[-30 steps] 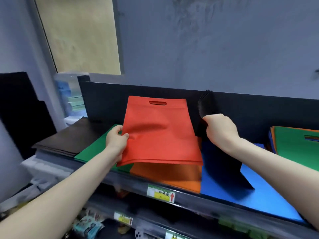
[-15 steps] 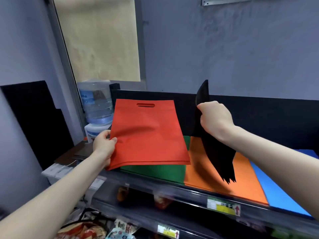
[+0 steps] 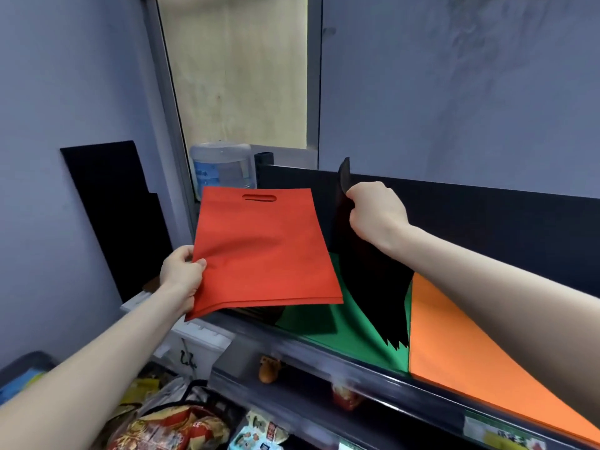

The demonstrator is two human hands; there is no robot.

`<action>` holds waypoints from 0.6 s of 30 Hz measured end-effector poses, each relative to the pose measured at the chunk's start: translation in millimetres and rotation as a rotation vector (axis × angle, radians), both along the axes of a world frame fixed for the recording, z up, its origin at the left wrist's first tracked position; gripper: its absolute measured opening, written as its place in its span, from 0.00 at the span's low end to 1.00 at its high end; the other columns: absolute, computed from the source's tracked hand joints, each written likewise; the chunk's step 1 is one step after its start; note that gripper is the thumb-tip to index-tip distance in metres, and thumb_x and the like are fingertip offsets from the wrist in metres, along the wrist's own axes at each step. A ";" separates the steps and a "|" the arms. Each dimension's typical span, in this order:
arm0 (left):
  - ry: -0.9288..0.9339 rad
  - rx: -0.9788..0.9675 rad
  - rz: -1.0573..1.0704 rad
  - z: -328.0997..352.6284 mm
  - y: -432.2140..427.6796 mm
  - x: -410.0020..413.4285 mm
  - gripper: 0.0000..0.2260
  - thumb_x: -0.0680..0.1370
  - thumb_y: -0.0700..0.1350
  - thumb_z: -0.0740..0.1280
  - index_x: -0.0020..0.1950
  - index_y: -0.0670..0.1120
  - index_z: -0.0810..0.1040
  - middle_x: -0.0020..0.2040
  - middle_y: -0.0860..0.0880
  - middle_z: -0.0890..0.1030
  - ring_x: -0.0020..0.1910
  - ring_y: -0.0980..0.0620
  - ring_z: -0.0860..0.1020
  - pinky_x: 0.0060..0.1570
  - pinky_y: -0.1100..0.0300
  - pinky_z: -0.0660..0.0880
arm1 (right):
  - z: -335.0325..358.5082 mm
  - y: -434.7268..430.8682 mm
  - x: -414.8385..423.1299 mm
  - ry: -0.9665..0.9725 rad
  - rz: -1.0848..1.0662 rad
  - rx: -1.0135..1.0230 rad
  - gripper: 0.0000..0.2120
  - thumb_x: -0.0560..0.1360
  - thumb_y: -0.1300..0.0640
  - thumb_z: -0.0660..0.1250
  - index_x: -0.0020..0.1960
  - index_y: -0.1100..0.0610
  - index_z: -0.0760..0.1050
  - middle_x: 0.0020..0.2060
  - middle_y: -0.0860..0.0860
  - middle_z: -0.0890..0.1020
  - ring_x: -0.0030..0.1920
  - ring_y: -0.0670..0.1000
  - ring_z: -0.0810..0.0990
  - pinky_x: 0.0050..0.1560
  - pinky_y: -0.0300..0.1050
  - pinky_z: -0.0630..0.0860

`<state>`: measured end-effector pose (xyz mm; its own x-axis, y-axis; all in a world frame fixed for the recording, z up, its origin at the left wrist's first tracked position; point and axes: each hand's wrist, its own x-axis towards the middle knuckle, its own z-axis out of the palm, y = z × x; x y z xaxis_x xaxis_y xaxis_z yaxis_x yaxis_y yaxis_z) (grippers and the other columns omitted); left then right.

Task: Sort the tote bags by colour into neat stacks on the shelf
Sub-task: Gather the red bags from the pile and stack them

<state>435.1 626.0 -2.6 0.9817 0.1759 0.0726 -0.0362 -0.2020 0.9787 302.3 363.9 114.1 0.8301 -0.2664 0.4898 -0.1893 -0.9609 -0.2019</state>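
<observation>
Sorting at mid-frame: left hand (image 3: 180,280) pinches red tote bags (image 3: 263,251) by an edge, right hand (image 3: 376,212) clutches black tote bags (image 3: 373,287) dangling over the shelf's (image 3: 308,347) green stack (image 3: 354,332), likely to hold 2 colours apart.

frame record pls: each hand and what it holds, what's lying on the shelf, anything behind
left: left hand grips the lower-left corner of a bundle of flat red non-woven tote bags, held up over the shelf's left end
right: right hand grips a bundle of black non-woven tote bags near its top; it hangs down
on shelf: green tote bags lying flat, orange tote bags flat to their right
support: dark shelf
behind: clear water bottle
</observation>
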 end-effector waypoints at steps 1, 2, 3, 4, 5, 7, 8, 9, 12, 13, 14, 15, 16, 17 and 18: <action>0.003 0.001 0.012 -1.4 3.9 2.2 0.09 0.79 0.37 0.63 0.43 0.48 0.77 0.44 0.44 0.80 0.42 0.45 0.77 0.48 0.47 0.76 | -0.1 0.8 6.3 0.006 0.010 0.010 0.08 0.67 0.72 0.56 0.35 0.61 0.68 0.35 0.56 0.74 0.36 0.59 0.73 0.32 0.45 0.68; 0.004 0.004 0.020 -1.9 8.0 5.0 0.08 0.79 0.37 0.63 0.44 0.48 0.77 0.44 0.44 0.79 0.42 0.45 0.77 0.48 0.47 0.76 | 0.3 1.6 13.1 0.009 0.015 0.020 0.08 0.67 0.72 0.56 0.36 0.61 0.69 0.35 0.56 0.74 0.36 0.59 0.73 0.33 0.45 0.68; 0.002 0.009 0.028 -1.5 12.2 8.6 0.07 0.79 0.37 0.63 0.46 0.46 0.78 0.43 0.44 0.79 0.42 0.45 0.77 0.48 0.48 0.76 | 0.6 3.0 19.4 0.011 0.014 0.025 0.08 0.67 0.72 0.56 0.37 0.61 0.69 0.35 0.56 0.74 0.37 0.59 0.73 0.33 0.45 0.68; -0.001 0.014 0.036 -1.4 16.8 13.5 0.06 0.79 0.37 0.63 0.47 0.46 0.78 0.43 0.43 0.79 0.42 0.45 0.76 0.46 0.49 0.76 | 1.1 4.9 25.4 0.021 0.009 0.029 0.08 0.67 0.72 0.57 0.37 0.61 0.68 0.35 0.56 0.73 0.37 0.59 0.72 0.32 0.44 0.67; 0.000 0.023 0.041 -1.1 21.6 18.2 0.06 0.79 0.38 0.63 0.48 0.46 0.78 0.43 0.43 0.79 0.41 0.45 0.76 0.45 0.50 0.75 | 1.5 7.6 31.3 0.034 0.003 0.030 0.08 0.68 0.72 0.57 0.36 0.61 0.67 0.33 0.55 0.72 0.36 0.59 0.72 0.30 0.43 0.66; 0.011 0.028 0.041 -2.3 31.4 28.8 0.06 0.79 0.38 0.63 0.48 0.47 0.78 0.43 0.43 0.80 0.40 0.45 0.76 0.44 0.50 0.75 | 1.4 14.2 42.3 0.054 -0.006 0.031 0.10 0.67 0.73 0.57 0.33 0.60 0.64 0.31 0.54 0.70 0.34 0.59 0.71 0.27 0.41 0.63; 0.020 0.026 0.038 -3.8 35.9 34.0 0.06 0.79 0.38 0.63 0.47 0.47 0.77 0.43 0.43 0.80 0.41 0.44 0.77 0.45 0.49 0.76 | 1.1 17.8 47.7 0.056 -0.010 0.030 0.11 0.67 0.73 0.56 0.32 0.59 0.62 0.30 0.54 0.69 0.33 0.58 0.70 0.26 0.41 0.62; 0.026 0.025 0.033 -4.8 40.1 39.2 0.07 0.79 0.38 0.63 0.46 0.48 0.77 0.43 0.42 0.80 0.41 0.44 0.77 0.46 0.48 0.77 | 0.7 21.1 53.1 0.056 -0.015 0.028 0.12 0.67 0.73 0.56 0.31 0.58 0.61 0.30 0.54 0.69 0.31 0.56 0.69 0.26 0.41 0.62; 0.038 0.027 0.000 -6.0 55.5 59.9 0.09 0.79 0.38 0.63 0.43 0.49 0.77 0.42 0.42 0.80 0.40 0.44 0.77 0.48 0.45 0.77 | 0.7 33.5 71.8 0.065 -0.051 0.016 0.14 0.67 0.74 0.56 0.31 0.59 0.59 0.29 0.54 0.68 0.28 0.54 0.67 0.25 0.40 0.61; 0.040 0.028 -0.012 -5.3 61.6 67.9 0.09 0.79 0.38 0.63 0.42 0.49 0.77 0.42 0.42 0.80 0.40 0.43 0.77 0.49 0.44 0.78 | 0.3 38.9 78.4 0.071 -0.070 0.010 0.14 0.67 0.74 0.57 0.31 0.59 0.59 0.29 0.54 0.68 0.29 0.54 0.68 0.25 0.40 0.60; 0.041 0.032 -0.023 -5.3 68.6 76.5 0.09 0.79 0.38 0.63 0.43 0.49 0.77 0.43 0.41 0.80 0.41 0.43 0.78 0.49 0.43 0.78 | -0.5 45.0 85.1 0.076 -0.088 0.006 0.14 0.67 0.74 0.57 0.31 0.58 0.59 0.29 0.54 0.68 0.29 0.55 0.69 0.25 0.40 0.61; 0.038 0.041 -0.038 -4.1 76.2 85.2 0.09 0.79 0.38 0.63 0.44 0.50 0.78 0.44 0.41 0.80 0.41 0.42 0.78 0.50 0.42 0.78 | -1.7 51.8 92.0 0.082 -0.105 0.008 0.15 0.67 0.74 0.57 0.31 0.57 0.58 0.29 0.54 0.68 0.31 0.56 0.70 0.26 0.41 0.62; 0.034 0.051 -0.049 -2.9 82.4 93.7 0.08 0.79 0.38 0.63 0.45 0.50 0.78 0.46 0.41 0.81 0.43 0.41 0.79 0.50 0.42 0.78 | -2.7 57.6 97.5 0.089 -0.120 0.013 0.15 0.68 0.74 0.57 0.31 0.57 0.58 0.29 0.53 0.68 0.32 0.56 0.70 0.28 0.42 0.64; 0.027 0.059 -0.059 -0.7 89.1 102.8 0.08 0.79 0.38 0.63 0.47 0.49 0.78 0.47 0.40 0.81 0.44 0.41 0.79 0.50 0.42 0.78 | -4.0 64.3 103.8 0.097 -0.134 0.018 0.15 0.68 0.73 0.56 0.31 0.56 0.58 0.30 0.53 0.68 0.33 0.57 0.71 0.30 0.43 0.66; 0.018 0.062 -0.070 1.3 97.7 113.8 0.07 0.79 0.37 0.63 0.48 0.48 0.78 0.47 0.40 0.81 0.44 0.41 0.79 0.50 0.42 0.78 | -5.6 72.9 111.8 0.104 -0.149 0.022 0.15 0.69 0.73 0.56 0.32 0.56 0.59 0.30 0.52 0.68 0.34 0.57 0.71 0.31 0.43 0.67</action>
<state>548.9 723.7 -1.3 0.9926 0.1030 0.0638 -0.0351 -0.2596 0.9651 414.1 436.9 108.5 0.8264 -0.3999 0.3964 -0.3503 -0.9163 -0.1941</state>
